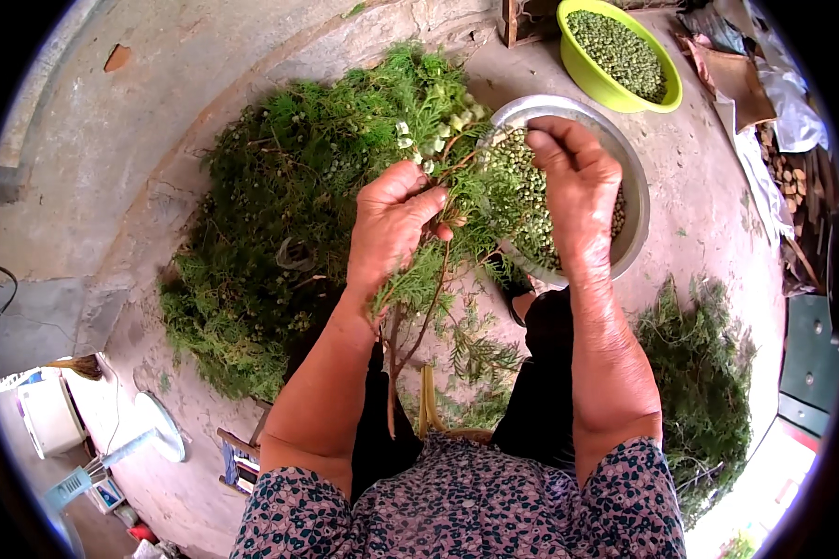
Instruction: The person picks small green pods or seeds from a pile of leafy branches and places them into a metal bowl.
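My left hand (391, 228) grips a green leafy branch (429, 307) with a brown stem, held upright over my lap. My right hand (573, 182) has its fingers pinched at the branch's top, among small pale green seed pods (438, 130), right above a metal bowl (636, 219). The bowl holds many small green seeds (527, 200). Whether the right fingers hold a seed is hidden.
A large heap of green branches (280, 233) lies on the concrete floor to my left. A smaller heap of foliage (704, 373) lies at my right. A lime green plastic bowl (587, 74) of green seeds stands behind. A white fan (149, 433) lies at lower left.
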### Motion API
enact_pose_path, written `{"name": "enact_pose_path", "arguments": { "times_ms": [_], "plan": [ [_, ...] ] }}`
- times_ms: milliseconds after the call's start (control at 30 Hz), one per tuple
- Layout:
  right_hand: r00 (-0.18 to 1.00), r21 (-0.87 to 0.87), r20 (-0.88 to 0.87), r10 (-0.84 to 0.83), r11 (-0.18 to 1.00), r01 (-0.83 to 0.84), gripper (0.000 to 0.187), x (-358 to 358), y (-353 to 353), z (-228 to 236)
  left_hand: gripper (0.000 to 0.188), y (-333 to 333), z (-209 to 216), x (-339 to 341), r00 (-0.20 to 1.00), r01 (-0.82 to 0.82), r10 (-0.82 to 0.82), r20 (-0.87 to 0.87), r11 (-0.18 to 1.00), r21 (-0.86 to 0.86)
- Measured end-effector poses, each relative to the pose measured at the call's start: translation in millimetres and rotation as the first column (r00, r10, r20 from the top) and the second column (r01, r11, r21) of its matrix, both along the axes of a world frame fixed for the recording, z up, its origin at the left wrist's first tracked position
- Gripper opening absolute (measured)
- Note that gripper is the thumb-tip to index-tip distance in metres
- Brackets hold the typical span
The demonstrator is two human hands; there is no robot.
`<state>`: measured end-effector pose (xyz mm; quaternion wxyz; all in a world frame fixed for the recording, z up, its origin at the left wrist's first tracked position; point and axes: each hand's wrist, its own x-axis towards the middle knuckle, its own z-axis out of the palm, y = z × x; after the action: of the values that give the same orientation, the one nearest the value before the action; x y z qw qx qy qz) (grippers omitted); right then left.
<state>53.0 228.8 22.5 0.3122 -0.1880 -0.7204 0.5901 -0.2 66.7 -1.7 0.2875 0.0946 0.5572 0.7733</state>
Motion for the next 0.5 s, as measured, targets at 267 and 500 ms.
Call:
{"name": "enact_pose_path", "arguments": {
  "times_ms": [267,500],
  "plan": [
    [0.947,0.349,0.111,0.302,0.880,-0.322,0.015,-7.6,-34.4,-12.8,0.010,5.7,-0.6,7.7,0.981,-0.008,-0.015,-0.194,0.993,-0.118],
    [0.934,0.128,0.189,0.303,0.935,-0.330,0.008,-5.2,-36.1,-4.5,0.008,7.1,4.2,9.3,0.991,-0.004,-0.026,-0.132,0.976,-0.217]
  ]
}}
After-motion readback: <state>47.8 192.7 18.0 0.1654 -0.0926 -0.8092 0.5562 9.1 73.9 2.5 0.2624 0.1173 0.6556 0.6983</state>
